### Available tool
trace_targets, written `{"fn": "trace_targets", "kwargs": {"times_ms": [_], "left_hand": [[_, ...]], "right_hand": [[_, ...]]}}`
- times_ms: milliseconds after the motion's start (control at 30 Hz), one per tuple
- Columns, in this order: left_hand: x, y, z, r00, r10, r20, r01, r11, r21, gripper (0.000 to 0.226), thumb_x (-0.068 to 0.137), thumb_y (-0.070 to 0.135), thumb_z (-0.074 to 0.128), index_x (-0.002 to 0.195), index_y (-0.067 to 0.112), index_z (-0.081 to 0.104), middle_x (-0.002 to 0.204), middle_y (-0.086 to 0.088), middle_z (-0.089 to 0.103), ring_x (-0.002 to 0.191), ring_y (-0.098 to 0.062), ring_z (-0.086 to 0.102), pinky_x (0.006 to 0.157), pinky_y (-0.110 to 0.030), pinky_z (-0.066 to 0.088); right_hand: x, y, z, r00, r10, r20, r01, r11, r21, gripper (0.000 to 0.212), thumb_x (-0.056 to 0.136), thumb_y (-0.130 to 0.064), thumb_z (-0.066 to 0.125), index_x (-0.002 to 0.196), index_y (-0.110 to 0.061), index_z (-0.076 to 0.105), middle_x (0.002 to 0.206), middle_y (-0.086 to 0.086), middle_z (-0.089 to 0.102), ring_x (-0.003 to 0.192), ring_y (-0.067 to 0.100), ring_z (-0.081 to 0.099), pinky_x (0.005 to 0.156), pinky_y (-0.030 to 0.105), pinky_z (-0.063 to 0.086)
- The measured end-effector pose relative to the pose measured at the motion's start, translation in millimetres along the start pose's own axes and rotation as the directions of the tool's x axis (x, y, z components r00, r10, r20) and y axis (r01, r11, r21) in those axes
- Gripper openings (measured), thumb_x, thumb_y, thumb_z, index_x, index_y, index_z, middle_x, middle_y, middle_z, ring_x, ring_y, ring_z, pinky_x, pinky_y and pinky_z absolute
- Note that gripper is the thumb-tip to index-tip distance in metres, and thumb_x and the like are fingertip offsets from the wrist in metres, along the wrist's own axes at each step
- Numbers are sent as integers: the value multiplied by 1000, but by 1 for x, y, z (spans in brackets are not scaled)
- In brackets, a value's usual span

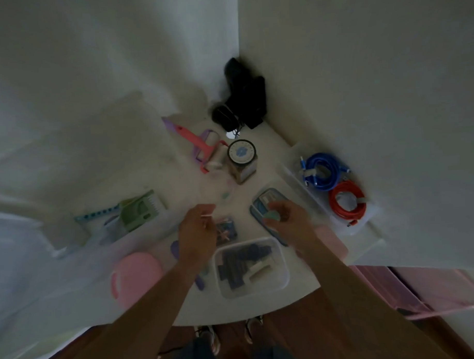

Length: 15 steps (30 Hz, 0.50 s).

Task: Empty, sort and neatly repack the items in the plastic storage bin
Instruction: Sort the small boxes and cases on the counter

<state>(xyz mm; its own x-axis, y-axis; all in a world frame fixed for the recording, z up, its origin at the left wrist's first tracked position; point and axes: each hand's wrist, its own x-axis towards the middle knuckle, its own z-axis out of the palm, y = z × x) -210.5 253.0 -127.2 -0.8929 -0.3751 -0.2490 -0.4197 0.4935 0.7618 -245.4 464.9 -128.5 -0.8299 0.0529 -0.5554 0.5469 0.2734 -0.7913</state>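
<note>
My left hand (196, 230) pinches a thin white stick above a small pile of pink and blue bits (227, 230) on the white table (181, 310). My right hand (285, 220) curls around a small teal piece (272, 215) over a blue-rimmed flat case (263, 202). A clear tub (280, 258) with dark blocks and a white piece stands just below both hands. A clear storage bin (292, 174) at the right holds a blue cable coil (323, 171) and a red cable coil (347, 203).
A pink lint roller (202, 145) and a lidded jar (242, 161) lie behind the hands. Black items (241, 98) sit in the wall corner. A green brush set (140, 209) and a pink lid (134, 277) are at the left. A pink bin (422, 288) stands at the right.
</note>
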Motion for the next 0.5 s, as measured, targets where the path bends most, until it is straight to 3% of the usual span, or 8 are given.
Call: {"fn": "trace_targets", "kwargs": {"times_ms": [67, 133, 200, 267, 400, 500], "left_hand": [[-4, -5, -14, 999, -40, -24, 41, 997, 63, 33, 86, -6, 57, 112, 10, 68, 111, -3, 69, 89, -13, 62, 84, -15, 42], [-3, -8, -16, 997, -78, -20, 79, 994, 73, 32, 90, 2, 59, 119, 11, 66, 117, -4, 68, 98, -17, 64, 89, -20, 43], [0, -6, -12, 993, -116, 10, 115, 991, 70, 37, 94, 7, 57, 131, 10, 59, 129, -8, 64, 115, -25, 61, 102, -29, 44], [2, 1, -8, 987, -134, 87, 124, 986, 114, 47, 99, 14, 51, 145, 10, 44, 145, -9, 52, 130, -27, 51, 111, -31, 35], [11, 11, 5, 973, -118, 196, 101, 990, 96, 58, 102, 13, 44, 155, 11, 22, 150, -16, 43, 134, -32, 46, 108, -38, 38], [22, 10, 8, 970, -131, 203, 121, 991, 60, 55, 101, 7, 42, 153, 7, 25, 149, -18, 42, 134, -34, 45, 109, -42, 40]], "right_hand": [[-2, -2, 12, 999, 15, -47, -14, 1000, 7, 28, 77, -12, 80, 102, -16, 67, 88, 1, 70, 79, 16, 67, 77, 34, 55], [3, -6, 26, 999, 12, -40, -12, 1000, 2, 21, 83, -10, 70, 104, -13, 67, 83, 3, 70, 75, 22, 68, 76, 42, 58], [12, -18, 41, 1000, 11, 13, -10, 999, -45, 17, 88, -14, 57, 102, -21, 66, 94, 7, 69, 90, 30, 68, 84, 45, 57], [25, -33, 60, 1000, 16, 25, -13, 992, -122, 19, 91, -24, 54, 106, -21, 65, 111, 11, 66, 108, 35, 62, 91, 41, 50], [49, -55, 105, 998, -40, -47, 15, 897, -442, 62, 89, -54, 57, 129, -6, 55, 132, 14, 59, 120, 35, 55, 98, 40, 45], [65, -59, 122, 996, -27, -84, -21, 854, -520, 65, 92, -54, 53, 131, -2, 51, 132, 21, 57, 121, 38, 53, 95, 42, 46]]}}
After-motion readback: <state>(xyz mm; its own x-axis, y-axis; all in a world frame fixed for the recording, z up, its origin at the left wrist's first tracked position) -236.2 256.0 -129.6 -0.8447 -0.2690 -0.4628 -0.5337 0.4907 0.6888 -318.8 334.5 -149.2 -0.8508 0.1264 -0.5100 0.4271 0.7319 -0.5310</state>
